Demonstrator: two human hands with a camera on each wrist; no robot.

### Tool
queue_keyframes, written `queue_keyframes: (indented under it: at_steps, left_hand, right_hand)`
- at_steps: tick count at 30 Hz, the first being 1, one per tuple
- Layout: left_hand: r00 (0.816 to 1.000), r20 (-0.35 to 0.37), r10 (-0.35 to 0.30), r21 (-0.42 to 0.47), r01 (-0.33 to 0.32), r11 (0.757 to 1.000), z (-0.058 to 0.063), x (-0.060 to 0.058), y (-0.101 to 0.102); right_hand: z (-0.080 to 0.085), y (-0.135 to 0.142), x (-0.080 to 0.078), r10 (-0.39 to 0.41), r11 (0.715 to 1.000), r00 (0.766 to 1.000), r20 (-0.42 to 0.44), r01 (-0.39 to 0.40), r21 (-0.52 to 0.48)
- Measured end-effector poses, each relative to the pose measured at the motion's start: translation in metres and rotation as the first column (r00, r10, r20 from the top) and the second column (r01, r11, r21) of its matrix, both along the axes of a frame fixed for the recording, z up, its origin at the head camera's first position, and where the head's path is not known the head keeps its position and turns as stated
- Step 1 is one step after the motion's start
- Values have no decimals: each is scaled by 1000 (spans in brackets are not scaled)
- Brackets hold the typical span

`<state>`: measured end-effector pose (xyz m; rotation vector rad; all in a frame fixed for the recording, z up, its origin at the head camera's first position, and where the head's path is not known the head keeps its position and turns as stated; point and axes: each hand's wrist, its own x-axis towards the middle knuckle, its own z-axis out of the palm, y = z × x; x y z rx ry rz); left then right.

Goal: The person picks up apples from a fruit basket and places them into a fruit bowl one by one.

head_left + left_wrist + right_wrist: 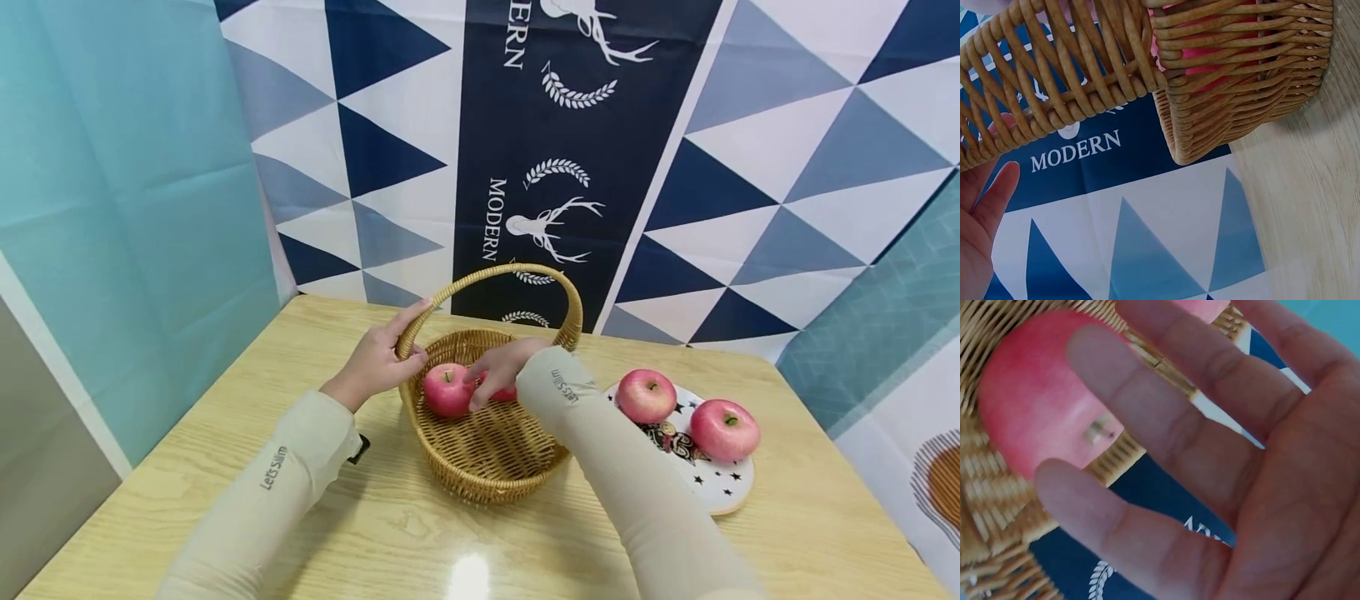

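A wicker basket (pixel 480 492) with a tall arched handle (pixel 517 268) stands on the table. My left hand (pixel 378 358) grips the left side of the handle, its thumb (pixel 999 194) in front. Two red apples lie inside, one at the left wall (pixel 447 390) and another apple (pixel 501 387) partly hidden under my right hand (pixel 510 358). That hand reaches into the basket with spread fingers, close over the apples. In the right wrist view the fingers stand apart beside an apple (pixel 1041 394) with its stem showing, and nothing is gripped.
Right of the basket, a white patterned plate (pixel 723 492) carries two more apples, one at the back (pixel 647 396) and one at the front right (pixel 725 430). The wooden table (pixel 390 533) ends at a wall cloth (pixel 405 150) behind. My right forearm passes in front of the plate.
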<state>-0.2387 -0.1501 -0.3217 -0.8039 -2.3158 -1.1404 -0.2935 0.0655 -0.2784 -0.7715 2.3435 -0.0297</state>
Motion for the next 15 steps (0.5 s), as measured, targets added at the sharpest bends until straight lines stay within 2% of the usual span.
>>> queue_keyframes:
  at_steps: [4, 9, 12, 15]
  left_hand:
    - [1000, 2, -14, 10, 14, 1000, 0, 0, 1]
    - [998, -48, -39, 36, 41, 999, -5, -2, 2]
    - [996, -76, -37, 30, 39, 999, -7, -2, 1]
    - [997, -67, -45, 34, 47, 998, -7, -1, 2]
  right_hand:
    - [-3, -13, 0, 23, 999, 998, -53, -25, -31]
    - [-12, -28, 1, -20, 984, 991, -133, -4, -179]
    - [-25, -37, 0, -148, 946, 971, -187, 84, -314]
    - [-38, -41, -3, -282, 892, 930, -236, 164, -422]
